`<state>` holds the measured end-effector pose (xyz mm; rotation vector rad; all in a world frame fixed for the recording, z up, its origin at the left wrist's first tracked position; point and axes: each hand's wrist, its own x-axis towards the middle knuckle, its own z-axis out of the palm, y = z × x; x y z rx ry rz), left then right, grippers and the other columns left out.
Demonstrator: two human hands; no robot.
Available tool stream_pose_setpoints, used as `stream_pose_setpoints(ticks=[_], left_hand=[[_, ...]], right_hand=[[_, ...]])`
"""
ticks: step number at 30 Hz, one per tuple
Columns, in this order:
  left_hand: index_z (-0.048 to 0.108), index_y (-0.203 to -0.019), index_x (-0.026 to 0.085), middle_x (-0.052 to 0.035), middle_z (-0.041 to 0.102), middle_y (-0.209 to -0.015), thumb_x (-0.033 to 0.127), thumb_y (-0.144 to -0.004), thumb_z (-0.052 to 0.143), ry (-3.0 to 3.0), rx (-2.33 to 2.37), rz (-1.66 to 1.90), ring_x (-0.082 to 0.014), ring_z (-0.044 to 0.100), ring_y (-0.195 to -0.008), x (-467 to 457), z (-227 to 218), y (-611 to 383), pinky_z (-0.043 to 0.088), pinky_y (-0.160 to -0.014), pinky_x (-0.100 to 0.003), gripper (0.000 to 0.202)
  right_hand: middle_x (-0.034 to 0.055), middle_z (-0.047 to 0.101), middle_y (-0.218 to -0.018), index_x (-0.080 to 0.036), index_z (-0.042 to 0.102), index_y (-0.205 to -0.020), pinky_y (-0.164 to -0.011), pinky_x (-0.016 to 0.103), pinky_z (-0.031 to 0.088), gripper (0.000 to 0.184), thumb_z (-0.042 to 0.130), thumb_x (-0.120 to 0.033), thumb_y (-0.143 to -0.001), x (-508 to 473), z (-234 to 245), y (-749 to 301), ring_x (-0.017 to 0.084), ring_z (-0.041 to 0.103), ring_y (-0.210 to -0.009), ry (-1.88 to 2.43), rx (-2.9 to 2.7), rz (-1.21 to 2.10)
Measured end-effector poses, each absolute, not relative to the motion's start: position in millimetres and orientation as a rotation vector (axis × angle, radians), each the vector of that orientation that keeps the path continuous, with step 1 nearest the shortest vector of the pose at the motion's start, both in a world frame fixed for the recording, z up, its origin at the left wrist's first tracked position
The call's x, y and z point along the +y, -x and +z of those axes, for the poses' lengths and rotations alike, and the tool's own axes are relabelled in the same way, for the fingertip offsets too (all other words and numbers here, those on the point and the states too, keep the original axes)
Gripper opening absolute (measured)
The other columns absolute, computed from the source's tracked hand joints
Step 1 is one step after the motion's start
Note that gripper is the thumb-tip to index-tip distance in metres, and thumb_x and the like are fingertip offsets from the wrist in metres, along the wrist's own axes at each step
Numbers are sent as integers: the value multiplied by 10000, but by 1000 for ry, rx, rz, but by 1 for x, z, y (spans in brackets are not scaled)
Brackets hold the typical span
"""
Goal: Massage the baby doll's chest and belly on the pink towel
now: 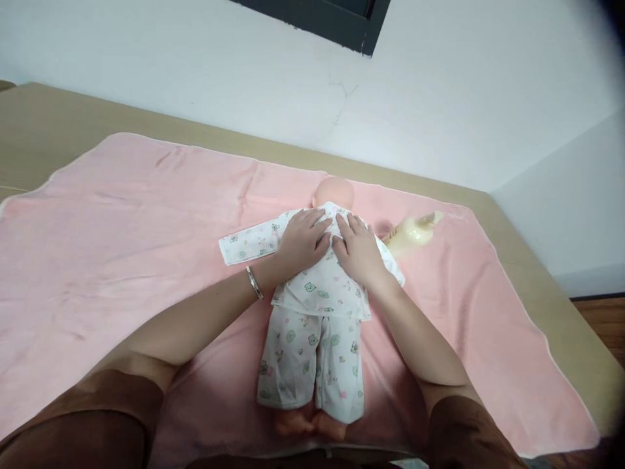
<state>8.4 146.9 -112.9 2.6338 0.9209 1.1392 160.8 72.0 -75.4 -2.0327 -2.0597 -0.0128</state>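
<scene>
A baby doll point(322, 293) in white patterned pyjamas lies face down on a pink blanket point(146, 260), its bald head point(334, 192) toward the wall and its feet point(312, 423) toward me. My left hand point(303, 241) rests flat on the left side of the doll's upper back, fingers apart. On the right side of the upper back lies my right hand point(360, 251), also with fingers spread. One pyjama sleeve point(249, 244) stretches out to the left. Just right of the doll's shoulder, a cream-coloured bottle point(417, 231) lies on its side on the blanket.
Beneath the blanket is a light wooden table point(63, 117), its surface showing along the back and right edges. A white wall point(195, 71) rises behind it, with a dark frame point(336, 23) at the top. Faint wrinkles run across the blanket.
</scene>
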Motion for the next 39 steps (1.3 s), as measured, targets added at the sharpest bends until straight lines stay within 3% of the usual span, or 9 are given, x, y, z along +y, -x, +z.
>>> stream_pose_setpoints(ticks=[4, 8, 12, 16, 21, 23, 29, 34, 39], left_hand=[[713, -1008, 159, -124, 727, -1151, 240, -957, 442, -2618, 1039, 1223, -263, 646, -1166, 134, -111, -11, 508, -1055, -442, 288], [709, -1068, 169, -122, 705, -1219, 261, -951, 471, -2541, 1116, 1221, -279, 611, -1231, 129, -112, -11, 502, -1067, -462, 280], [613, -1302, 148, -150, 577, -1418, 292, -962, 433, -2533, 1101, 1083, -316, 478, -1378, 138, -114, -10, 381, -1158, -542, 411], [518, -1409, 167, -146, 497, -1496, 329, -982, 396, -2508, 1049, 995, -321, 390, -1442, 146, -119, -8, 286, -1197, -575, 473], [470, -1438, 213, -130, 448, -1541, 344, -1007, 365, -2501, 1024, 1003, -320, 312, -1492, 147, -123, -6, 152, -1219, -640, 462], [465, -1438, 211, -134, 434, -1551, 341, -1016, 338, -2507, 1015, 1005, -322, 286, -1505, 147, -124, -6, 116, -1215, -664, 459], [486, -1406, 172, -150, 471, -1520, 340, -1022, 292, -2507, 980, 1069, -322, 299, -1499, 145, -123, -6, 153, -1219, -635, 462], [531, -1334, 186, -128, 557, -1439, 337, -1014, 307, -2514, 938, 1175, -280, 392, -1450, 144, -122, -5, 233, -1225, -565, 419], [552, -1295, 177, -131, 588, -1397, 318, -1011, 308, -2501, 920, 1259, -258, 443, -1410, 144, -124, -4, 319, -1198, -525, 400]], right_hand=[[237, 543, -1439, -96, 507, -1435, -1163, 571, 270, 497, 341, -286, -1006, 56, -72, -141, 375, 504, -1340, 2086, -1998, -262], [184, 604, -1391, -150, 555, -1393, -1163, 602, 259, 471, 355, -310, -998, 59, -74, -145, 366, 523, -1321, 2085, -1930, -209], [184, 377, -1588, -118, 367, -1533, -1167, 638, 248, 609, 365, -400, -993, 74, -81, -163, 403, 280, -1492, 2068, -1928, 25], [192, 242, -1644, -138, 278, -1570, -1179, 665, 194, 643, 349, -422, -997, 77, -81, -168, 403, 182, -1525, 2010, -1941, 137], [159, 3, -1688, -216, 158, -1596, -1111, 795, 113, 765, 475, -466, -946, 70, -71, -156, 441, -53, -1536, 1979, -1823, -91], [138, 55, -1690, -225, 220, -1583, -1130, 778, 93, 695, 447, -459, -969, 68, -71, -152, 420, -34, -1543, 1943, -1886, -125], [109, 336, -1622, -220, 499, -1435, -1198, 644, 186, 491, 321, -417, -1021, 68, -78, -156, 304, 262, -1516, 1824, -1981, 24], [96, 344, -1619, -209, 509, -1423, -1214, 624, 147, 481, 366, -320, -978, 68, -79, -155, 275, 249, -1523, 1783, -1963, -97], [86, 497, -1524, -214, 556, -1387, -1222, 623, 124, 458, 405, -312, -966, 68, -76, -153, 283, 350, -1473, 1797, -2006, -59]])
